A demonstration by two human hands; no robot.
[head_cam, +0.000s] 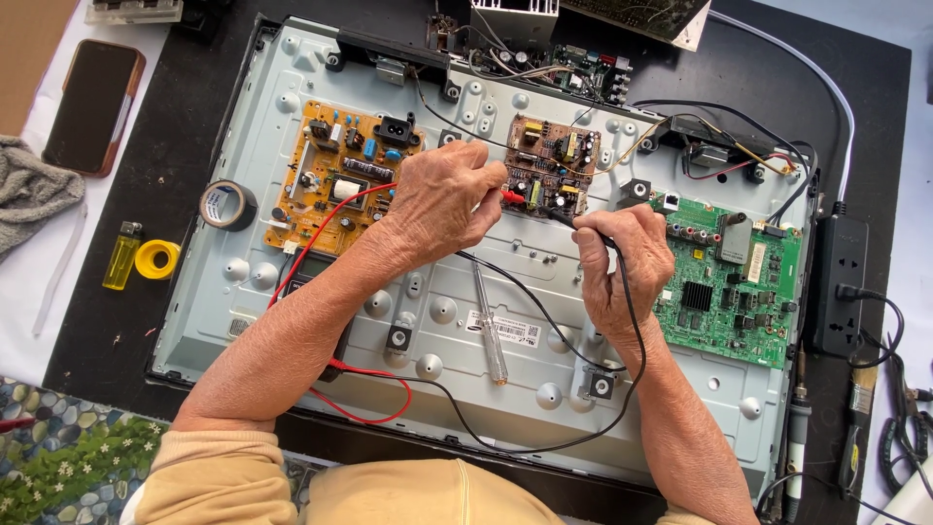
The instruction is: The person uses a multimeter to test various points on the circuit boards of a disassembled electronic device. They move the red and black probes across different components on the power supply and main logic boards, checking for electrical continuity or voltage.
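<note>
- Left hand (442, 199) knuckles up, fingers curled shut around a red probe (512, 196), tip pressed onto the small brown circuit board (551, 165) just ahead of the knuckles.
- Right hand (622, 258) close beside the left, fingers closed on a black probe (583, 226), tip angled up-left to the lower edge of the same board.
- Both forearms reaching in from the near edge, spread apart at the elbows, meeting almost at the fingertips.
- Red lead (335, 219) trailing back along the left forearm; black lead (632, 350) looping down past the right wrist.
- Screwdriver (489, 331) lying on bare grey metal panel (243, 233) in the gap between the two wrists.
- Orange power board (335, 175) touching-close to the left of the left hand; green main board (729, 282) just right of the right hand.
- Open panel surface below both hands; panel's far rim crowded with wires.
- Tape roll (228, 205), yellow lighter (122, 257) and phone (92, 105) well off to the left, beyond the panel edge.
</note>
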